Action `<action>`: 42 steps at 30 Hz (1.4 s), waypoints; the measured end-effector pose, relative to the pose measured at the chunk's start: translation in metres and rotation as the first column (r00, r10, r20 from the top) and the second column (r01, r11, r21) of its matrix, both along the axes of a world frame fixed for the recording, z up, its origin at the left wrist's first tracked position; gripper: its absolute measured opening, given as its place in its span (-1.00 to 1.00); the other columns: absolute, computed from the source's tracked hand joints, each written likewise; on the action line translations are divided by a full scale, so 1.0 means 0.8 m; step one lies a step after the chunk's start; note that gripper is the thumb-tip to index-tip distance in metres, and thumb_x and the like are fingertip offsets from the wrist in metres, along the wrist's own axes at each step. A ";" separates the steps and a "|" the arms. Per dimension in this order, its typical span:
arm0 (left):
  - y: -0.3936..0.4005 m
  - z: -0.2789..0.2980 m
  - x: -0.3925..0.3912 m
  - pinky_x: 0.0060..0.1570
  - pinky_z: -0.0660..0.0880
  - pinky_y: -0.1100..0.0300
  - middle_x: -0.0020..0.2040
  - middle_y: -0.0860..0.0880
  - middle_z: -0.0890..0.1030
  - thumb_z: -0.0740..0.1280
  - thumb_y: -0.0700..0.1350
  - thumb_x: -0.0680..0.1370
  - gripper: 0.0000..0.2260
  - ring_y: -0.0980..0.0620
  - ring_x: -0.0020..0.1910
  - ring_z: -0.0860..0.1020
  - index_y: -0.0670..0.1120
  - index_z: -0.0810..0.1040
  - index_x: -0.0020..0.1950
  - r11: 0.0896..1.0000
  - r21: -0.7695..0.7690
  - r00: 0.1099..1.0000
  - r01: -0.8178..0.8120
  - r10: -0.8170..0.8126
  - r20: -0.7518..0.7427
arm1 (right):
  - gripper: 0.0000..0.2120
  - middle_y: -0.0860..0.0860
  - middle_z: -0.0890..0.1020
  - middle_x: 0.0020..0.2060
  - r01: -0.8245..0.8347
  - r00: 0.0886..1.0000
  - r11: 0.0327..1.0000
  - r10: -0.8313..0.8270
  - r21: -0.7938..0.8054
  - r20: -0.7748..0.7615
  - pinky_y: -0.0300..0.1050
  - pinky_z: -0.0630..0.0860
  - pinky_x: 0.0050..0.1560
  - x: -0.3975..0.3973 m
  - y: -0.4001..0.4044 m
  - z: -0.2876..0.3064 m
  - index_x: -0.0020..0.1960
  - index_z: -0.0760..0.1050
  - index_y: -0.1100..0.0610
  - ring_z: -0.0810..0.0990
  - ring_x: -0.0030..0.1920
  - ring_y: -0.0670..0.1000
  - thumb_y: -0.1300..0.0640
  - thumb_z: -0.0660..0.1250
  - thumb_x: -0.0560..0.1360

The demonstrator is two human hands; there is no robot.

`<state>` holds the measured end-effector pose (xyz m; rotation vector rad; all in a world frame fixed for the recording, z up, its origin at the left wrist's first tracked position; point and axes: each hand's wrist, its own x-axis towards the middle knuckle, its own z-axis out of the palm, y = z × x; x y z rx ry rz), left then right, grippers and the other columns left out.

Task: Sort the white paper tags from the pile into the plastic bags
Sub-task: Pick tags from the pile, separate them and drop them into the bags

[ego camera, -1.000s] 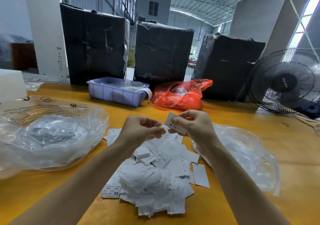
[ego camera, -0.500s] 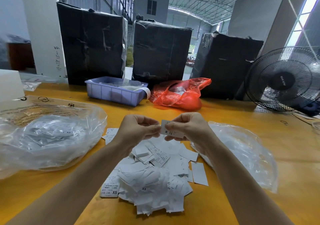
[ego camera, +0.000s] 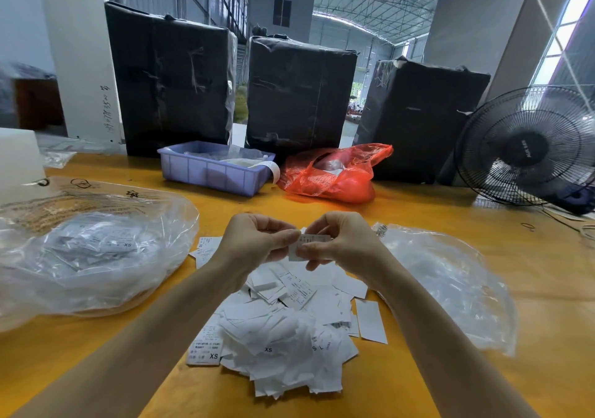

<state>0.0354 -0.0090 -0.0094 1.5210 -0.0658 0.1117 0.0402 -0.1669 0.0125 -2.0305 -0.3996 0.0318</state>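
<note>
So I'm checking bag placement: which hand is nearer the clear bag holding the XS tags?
Left. The left hand is beside that clear bag, just right of its edge. The right hand is farther right, above the tag pile, both pinching one tag.

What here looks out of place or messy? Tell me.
Nothing is damaged. The tags lie in a loose heap, one strip apart at its right edge. Both hands pinch one tag.

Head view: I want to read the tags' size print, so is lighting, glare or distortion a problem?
Head view: daylight is even, no hard shadows; XS reads clearly on the pile; the left bag shows glare; the tag pinched between left hand and right hand is too small to read; the edges bow, wide-angle.
</note>
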 end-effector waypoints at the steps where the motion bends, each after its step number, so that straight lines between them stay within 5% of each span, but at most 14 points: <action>1: 0.000 0.000 0.000 -0.29 0.59 0.31 -0.40 0.16 0.65 0.46 -0.28 0.39 -0.96 0.11 -0.35 0.66 -0.21 0.63 -0.19 1.000 -0.005 1.000 -0.003 0.003 -0.001 | -0.73 0.16 0.65 -0.24 0.001 1.000 1.000 -0.001 -0.013 0.018 -0.21 0.53 -0.33 0.000 0.000 0.000 -0.05 0.51 0.26 0.65 -0.41 -0.01 0.27 0.53 0.32; 8: 0.002 0.002 0.000 -0.32 0.59 0.31 -0.32 -0.10 0.68 0.49 -0.32 0.35 -0.88 0.02 -0.36 0.66 -0.24 0.61 -0.17 0.987 -0.153 0.996 -0.042 0.030 -0.081 | -0.87 0.09 0.66 -0.35 0.041 0.996 0.991 -0.051 0.124 0.073 -0.27 0.50 -0.41 0.005 -0.013 0.010 -0.14 0.50 0.28 0.66 -0.42 -0.01 0.31 0.45 0.41; 18: -0.001 0.007 -0.005 -0.32 0.58 0.32 -0.24 -0.17 0.69 0.49 -0.34 0.35 -0.80 0.00 -0.34 0.67 -0.29 0.60 -0.07 0.989 -0.148 0.995 -0.015 0.001 -0.096 | -0.87 0.15 0.64 -0.28 0.087 0.981 0.968 -0.125 0.234 0.150 -0.33 0.49 -0.46 0.009 -0.011 0.006 -0.12 0.48 0.29 0.64 -0.45 -0.07 0.34 0.43 0.42; 24: -0.002 0.008 -0.005 -0.17 0.59 0.27 -0.18 -0.19 0.69 0.46 -0.29 0.41 -0.81 0.04 -0.31 0.66 -0.28 0.61 -0.01 0.994 -0.110 0.995 0.015 -0.025 -0.092 | -0.85 0.09 0.63 -0.28 0.124 0.953 0.978 -0.165 0.167 0.254 -0.10 0.65 -0.29 0.009 -0.007 0.003 -0.18 0.47 0.19 0.67 -0.35 0.02 0.30 0.45 0.42; 33: 0.002 0.009 -0.005 -0.30 0.57 0.33 -0.21 -0.18 0.70 0.46 -0.29 0.40 -0.81 0.03 -0.33 0.66 -0.29 0.61 -0.01 0.992 -0.127 0.995 0.026 -0.039 -0.097 | -0.85 0.10 0.62 -0.21 0.148 0.925 0.985 -0.169 0.087 0.341 -0.03 0.65 -0.24 0.007 -0.006 0.002 -0.15 0.46 0.16 0.68 -0.28 0.04 0.25 0.45 0.43; 37: 0.002 0.009 -0.005 -0.38 0.54 0.34 -0.30 -0.16 0.68 0.45 -0.31 0.41 -0.87 0.03 -0.38 0.66 -0.28 0.62 -0.06 0.991 -0.136 0.995 0.009 -0.022 -0.095 | -0.84 0.11 0.63 -0.25 0.103 0.942 0.993 -0.114 0.050 0.314 -0.17 0.63 -0.32 0.007 -0.006 0.003 -0.18 0.46 0.16 0.67 -0.34 0.02 0.28 0.45 0.42; 42: 0.003 0.007 -0.003 -0.33 0.58 0.30 -0.26 -0.16 0.69 0.45 -0.32 0.39 -0.90 -0.02 -0.31 0.68 -0.26 0.62 -0.11 0.988 -0.154 0.996 -0.013 -0.001 -0.090 | -0.85 0.07 0.64 -0.34 0.018 0.994 0.998 -0.023 0.053 0.104 -0.28 0.54 -0.39 0.007 -0.009 0.003 -0.18 0.48 0.23 0.64 -0.42 -0.04 0.24 0.46 0.42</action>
